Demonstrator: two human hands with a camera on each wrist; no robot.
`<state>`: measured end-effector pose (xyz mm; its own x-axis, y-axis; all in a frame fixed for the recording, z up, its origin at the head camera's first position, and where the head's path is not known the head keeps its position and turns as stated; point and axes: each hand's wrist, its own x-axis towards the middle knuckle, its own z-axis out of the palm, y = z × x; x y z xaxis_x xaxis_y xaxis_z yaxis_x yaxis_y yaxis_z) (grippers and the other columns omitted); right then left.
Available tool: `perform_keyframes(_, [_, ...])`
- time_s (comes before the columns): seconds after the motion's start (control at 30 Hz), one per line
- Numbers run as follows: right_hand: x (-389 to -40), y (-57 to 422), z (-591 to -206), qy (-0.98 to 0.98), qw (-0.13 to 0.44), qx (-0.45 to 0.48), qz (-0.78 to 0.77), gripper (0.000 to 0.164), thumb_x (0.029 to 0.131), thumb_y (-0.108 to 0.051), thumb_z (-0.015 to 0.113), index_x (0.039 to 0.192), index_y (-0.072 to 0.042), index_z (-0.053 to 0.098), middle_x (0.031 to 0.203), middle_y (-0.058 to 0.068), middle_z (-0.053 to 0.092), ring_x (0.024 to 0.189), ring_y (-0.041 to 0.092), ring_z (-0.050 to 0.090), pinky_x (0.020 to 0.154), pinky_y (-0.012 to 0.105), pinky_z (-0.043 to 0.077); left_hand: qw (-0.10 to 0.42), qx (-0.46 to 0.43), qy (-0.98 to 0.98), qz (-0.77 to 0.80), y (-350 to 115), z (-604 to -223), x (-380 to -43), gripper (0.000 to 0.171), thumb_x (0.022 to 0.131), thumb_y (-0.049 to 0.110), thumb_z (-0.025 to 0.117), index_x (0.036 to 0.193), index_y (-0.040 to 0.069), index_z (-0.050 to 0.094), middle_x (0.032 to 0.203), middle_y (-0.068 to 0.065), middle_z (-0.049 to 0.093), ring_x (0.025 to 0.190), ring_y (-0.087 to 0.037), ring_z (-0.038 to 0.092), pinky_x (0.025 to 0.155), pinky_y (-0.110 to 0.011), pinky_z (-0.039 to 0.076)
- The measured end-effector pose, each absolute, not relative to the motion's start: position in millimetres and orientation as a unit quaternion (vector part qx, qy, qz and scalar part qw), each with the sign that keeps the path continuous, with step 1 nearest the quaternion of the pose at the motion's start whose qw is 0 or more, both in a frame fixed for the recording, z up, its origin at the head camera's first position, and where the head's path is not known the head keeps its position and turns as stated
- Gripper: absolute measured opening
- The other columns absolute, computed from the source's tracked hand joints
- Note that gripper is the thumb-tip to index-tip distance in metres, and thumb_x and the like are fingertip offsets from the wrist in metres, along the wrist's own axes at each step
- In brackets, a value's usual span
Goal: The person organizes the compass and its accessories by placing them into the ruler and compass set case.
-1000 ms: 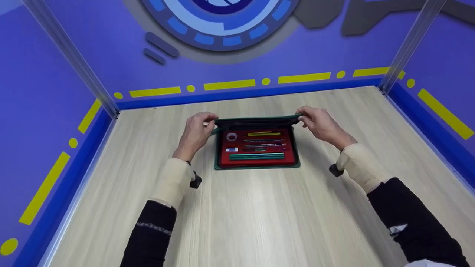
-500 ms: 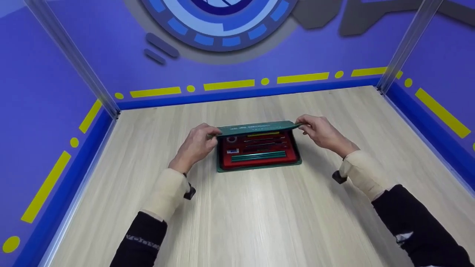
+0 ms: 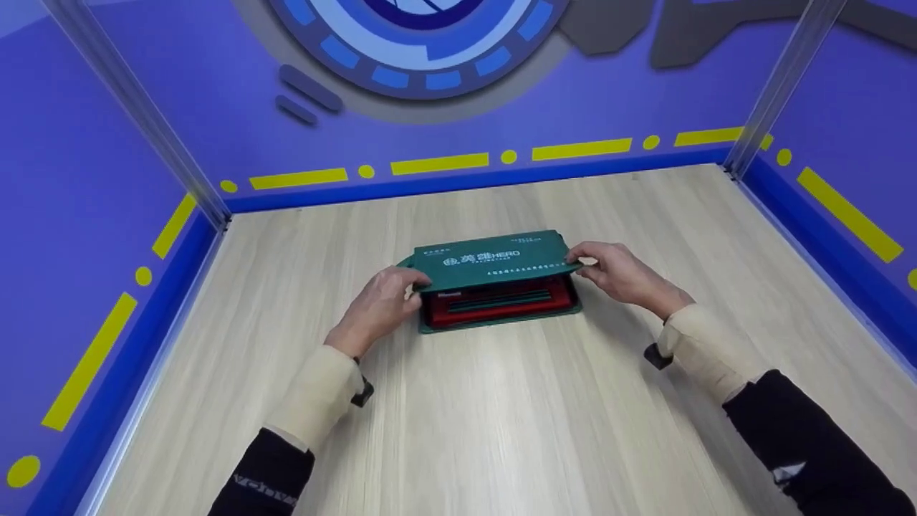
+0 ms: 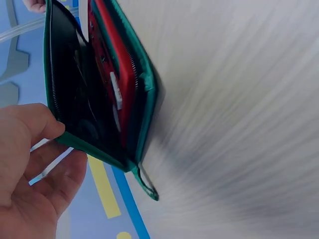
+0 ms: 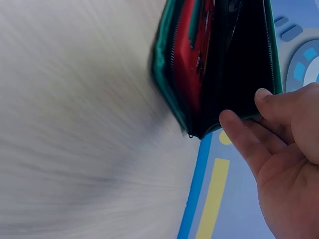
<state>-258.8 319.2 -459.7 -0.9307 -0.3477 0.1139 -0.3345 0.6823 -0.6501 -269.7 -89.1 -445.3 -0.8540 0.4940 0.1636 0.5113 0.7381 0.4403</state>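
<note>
A green zippered case (image 3: 494, 261) with white lettering on its lid lies on the table, the lid tilted partway down. My left hand (image 3: 383, 301) pinches the lid's left front corner between thumb and fingers. At the right front corner my right hand (image 3: 620, 272) grips the lid the same way. Under it shows a red insert (image 3: 440, 315) with green pencils (image 3: 501, 299); the lid covers its back part in the head view. In the left wrist view a white eraser (image 4: 116, 90) sits in the insert, and a strap loop (image 4: 144, 186) hangs at the hinge end.
The pale wooden table (image 3: 494, 416) runs out around the case. Blue-purple panels with yellow dashes (image 3: 439, 165) close off the back, left and right, joined by metal corner posts (image 3: 781, 86).
The lid has swung down toward the front, from nearly upright to low over the insert. Both hands have come down and nearer with it, and most of the insert's contents are now hidden.
</note>
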Motion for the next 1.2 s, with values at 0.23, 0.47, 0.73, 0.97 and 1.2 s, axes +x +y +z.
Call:
perform_keyframes(0.23, [-254.8,317.2,-471.3,0.922,0.027,-0.196,-0.332,0.035,0.090,0.021,0.057,0.116,0.000,0.068,0.129,0.019,0.065,0.118,0.034,0.060,0.098,0.054,0.052,0.024,-0.289,-0.938,-0.190,-86.3,-462.1,-258.6,0.030,0.096,-0.001,0.065,0.124,0.007,0.072,0.131,-0.011,0.067,0.129,-0.026,0.057,0.110,-0.041,0.044])
perform_keyframes(0.47, [-253.0,312.5,-479.4,0.930,0.030,-0.190,-0.313,0.035,0.089,0.021,0.054,0.111,-0.001,0.069,0.123,0.017,0.067,0.114,0.032,0.061,0.103,0.053,0.049,0.046,-0.314,-0.936,-0.150,-83.3,-473.4,-249.8,0.033,0.097,0.000,0.066,0.127,0.010,0.070,0.129,-0.010,0.066,0.123,-0.024,0.060,0.105,-0.038,0.050])
perform_keyframes(0.73, [-252.6,312.5,-488.3,0.927,0.002,-0.221,-0.303,0.034,0.084,0.024,0.056,0.101,-0.001,0.072,0.112,0.014,0.070,0.110,0.031,0.064,0.100,0.053,0.051,0.048,-0.319,-0.941,-0.098,-78.6,-479.3,-243.7,0.036,0.097,0.000,0.065,0.128,0.017,0.072,0.118,-0.007,0.066,0.113,-0.021,0.061,0.100,-0.035,0.052])
perform_keyframes(0.97, [-250.1,311.1,-489.9,0.926,0.001,-0.222,-0.304,0.035,0.082,0.026,0.061,0.098,-0.002,0.073,0.111,0.013,0.069,0.108,0.031,0.064,0.097,0.051,0.052,0.049,-0.320,-0.942,-0.088,-76.9,-481.9,-240.8,0.042,0.100,-0.001,0.061,0.135,0.020,0.070,0.118,-0.009,0.065,0.111,-0.022,0.058,0.097,-0.035,0.054])
perform_keyframes(1.2, [-248.9,310.0,-488.1,0.931,0.009,-0.224,-0.288,0.034,0.081,0.026,0.063,0.099,-0.001,0.074,0.112,0.014,0.067,0.108,0.031,0.063,0.097,0.050,0.053,0.053,-0.322,-0.944,-0.057,-70.4,-478.7,-237.3,0.044,0.102,-0.002,0.055,0.135,0.022,0.071,0.118,-0.012,0.065,0.108,-0.026,0.059,0.092,-0.037,0.056])
